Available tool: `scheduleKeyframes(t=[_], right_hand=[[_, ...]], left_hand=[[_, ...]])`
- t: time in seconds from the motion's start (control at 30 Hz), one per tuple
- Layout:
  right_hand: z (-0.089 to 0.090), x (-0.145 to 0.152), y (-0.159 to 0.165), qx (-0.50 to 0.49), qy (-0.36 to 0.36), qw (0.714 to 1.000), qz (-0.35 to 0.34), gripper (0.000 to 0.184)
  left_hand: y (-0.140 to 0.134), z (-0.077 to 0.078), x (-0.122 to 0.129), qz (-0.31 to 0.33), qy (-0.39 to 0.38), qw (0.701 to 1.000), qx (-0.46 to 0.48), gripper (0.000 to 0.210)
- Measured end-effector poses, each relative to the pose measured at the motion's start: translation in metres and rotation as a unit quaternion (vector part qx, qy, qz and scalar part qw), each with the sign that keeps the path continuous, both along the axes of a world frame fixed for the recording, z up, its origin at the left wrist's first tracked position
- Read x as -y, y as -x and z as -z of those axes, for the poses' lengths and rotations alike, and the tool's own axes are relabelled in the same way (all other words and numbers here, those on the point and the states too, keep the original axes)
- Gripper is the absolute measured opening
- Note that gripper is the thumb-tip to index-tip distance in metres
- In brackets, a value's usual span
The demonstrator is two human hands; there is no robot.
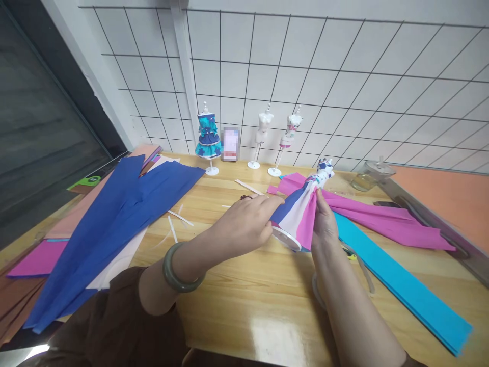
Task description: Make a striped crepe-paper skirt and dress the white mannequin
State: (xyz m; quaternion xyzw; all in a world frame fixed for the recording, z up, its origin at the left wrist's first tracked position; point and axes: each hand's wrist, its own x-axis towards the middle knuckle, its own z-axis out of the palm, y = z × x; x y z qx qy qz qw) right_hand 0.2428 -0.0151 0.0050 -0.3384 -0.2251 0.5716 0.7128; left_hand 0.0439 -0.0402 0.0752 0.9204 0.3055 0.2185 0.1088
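A small dress form (pixel 324 171) in a patterned bodice is held tilted over the table, its top leaning to the right. Its crepe-paper skirt (pixel 296 211) has blue, pale pink and magenta panels, and the white round base (pixel 286 238) shows at the hem. My left hand (pixel 254 219) is closed on the blue edge of the skirt; the fingertips are partly hidden. From the right side, my right hand (pixel 325 221) grips the form through the skirt, thumb below the waist. Behind it lies a strip of magenta crepe paper (pixel 382 216).
Along the wall stand a form in a blue ruffled dress (pixel 208 137), a phone (pixel 230 145), a bare white form (pixel 263 127) and a partly decorated form (pixel 291 130). Blue crepe paper (pixel 126 219) spreads left, a folded turquoise strip (pixel 401 280) right. A glass jar (pixel 369 176) sits back right.
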Motion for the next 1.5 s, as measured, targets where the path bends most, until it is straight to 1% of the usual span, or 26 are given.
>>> scheduleKeyframes(t=[0.1, 0.2, 0.33, 0.4, 0.47, 0.53, 0.6, 0.67, 0.73, 0.83, 0.93, 1.1, 1.17, 1.3, 1.5], right_hand=[[0.000, -0.001, -0.002, 0.010, -0.015, 0.999, 0.030, 0.019], [-0.001, -0.001, -0.003, 0.032, -0.030, 0.997, 0.064, 0.022], [0.000, -0.002, -0.006, 0.081, -0.055, 0.987, 0.126, 0.020], [0.002, -0.002, -0.008, 0.115, -0.064, 0.980, 0.146, 0.019], [0.005, -0.002, -0.008, 0.155, -0.068, 0.975, 0.147, 0.019], [0.007, 0.000, -0.005, 0.194, -0.069, 0.969, 0.136, 0.019], [0.008, 0.003, 0.001, 0.230, -0.070, 0.963, 0.119, 0.019], [0.007, 0.007, 0.009, 0.263, -0.073, 0.957, 0.099, 0.019], [0.005, 0.012, 0.017, 0.293, -0.080, 0.950, 0.072, 0.018], [0.002, 0.017, 0.028, 0.329, -0.095, 0.939, 0.029, 0.018], [-0.001, 0.020, 0.034, 0.358, -0.109, 0.927, 0.011, 0.017], [0.001, 0.021, 0.037, 0.375, -0.117, 0.920, 0.001, 0.020], [0.001, 0.021, 0.039, 0.372, -0.119, 0.921, -0.007, 0.021], [0.001, 0.020, 0.040, 0.353, -0.120, 0.928, -0.018, 0.022], [0.009, 0.014, 0.035, 0.304, -0.106, 0.947, -0.002, 0.027]], left_hand=[[-0.002, 0.002, -0.003, -0.011, 0.013, 1.000, -0.012, 0.045], [-0.003, 0.006, -0.006, -0.031, 0.013, 0.999, -0.030, 0.050], [0.003, 0.015, -0.013, -0.058, 0.006, 0.993, -0.107, 0.057], [0.008, 0.018, -0.017, -0.069, 0.012, 0.986, -0.153, 0.054], [0.012, 0.018, -0.021, -0.091, 0.027, 0.980, -0.175, 0.044], [0.012, 0.015, -0.024, -0.111, 0.047, 0.983, -0.138, 0.034], [0.010, 0.012, -0.027, -0.107, 0.080, 0.990, -0.043, 0.031], [0.006, 0.011, -0.030, -0.084, 0.134, 0.985, 0.069, 0.031], [0.002, 0.014, -0.034, -0.046, 0.209, 0.965, 0.151, 0.031], [-0.001, 0.022, -0.040, 0.022, 0.318, 0.922, 0.217, 0.034], [-0.003, 0.028, -0.043, 0.060, 0.373, 0.892, 0.249, 0.034], [-0.003, 0.029, -0.044, 0.050, 0.395, 0.876, 0.272, 0.036], [-0.002, 0.029, -0.044, 0.047, 0.399, 0.874, 0.275, 0.036], [-0.001, 0.029, -0.046, 0.061, 0.412, 0.862, 0.288, 0.034], [0.002, 0.028, -0.051, 0.081, 0.473, 0.820, 0.311, 0.030]])
